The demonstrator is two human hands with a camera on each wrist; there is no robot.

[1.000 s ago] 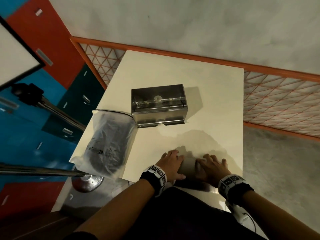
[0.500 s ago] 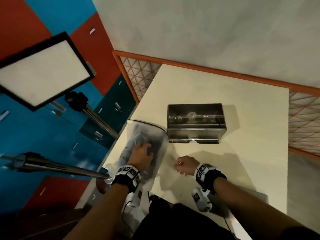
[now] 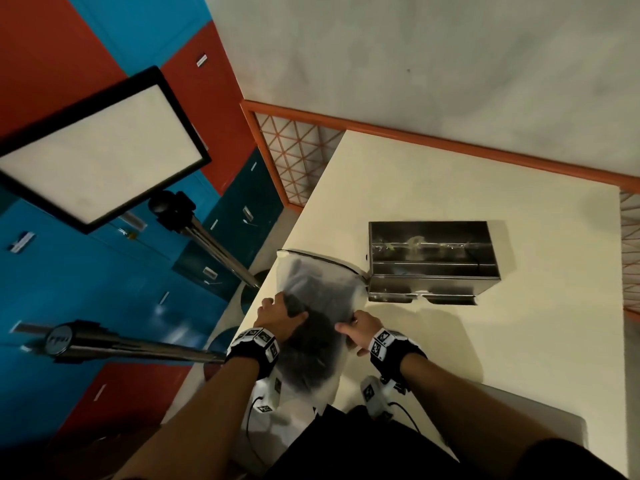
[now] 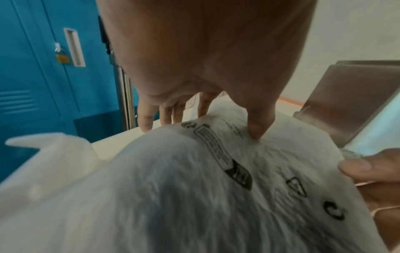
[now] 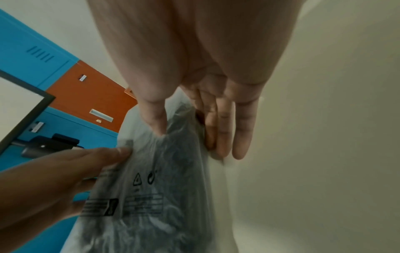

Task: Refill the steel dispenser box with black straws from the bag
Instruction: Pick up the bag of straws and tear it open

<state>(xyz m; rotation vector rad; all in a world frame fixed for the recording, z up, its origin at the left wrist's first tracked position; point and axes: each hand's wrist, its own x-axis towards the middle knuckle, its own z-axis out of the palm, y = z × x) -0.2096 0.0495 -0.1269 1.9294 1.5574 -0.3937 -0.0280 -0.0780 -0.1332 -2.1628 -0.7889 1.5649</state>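
A translucent plastic bag of black straws (image 3: 320,299) lies at the left edge of the cream table (image 3: 519,358), its far end touching the steel dispenser box (image 3: 433,261). My left hand (image 3: 280,311) grips the bag's left side, with the thumb (image 4: 257,131) pressed into the plastic and the fingers (image 4: 147,123) over the far edge. My right hand (image 3: 349,329) pinches the bag's right edge, thumb (image 5: 158,126) on top and fingers (image 5: 227,137) beside and under it. Printed symbols show on the bag (image 5: 162,171). The dispenser's lid is down.
A light panel (image 3: 97,147) on a tripod and a horizontal metal pole (image 3: 131,344) stand just left of the table. Blue and red lockers (image 3: 86,271) lie beyond them. An orange-framed rail (image 3: 450,143) runs along the table's far side.
Both hands left the table's front edge. The left hand went to the bag first, then the right hand moved from the table onto the bag's right edge.
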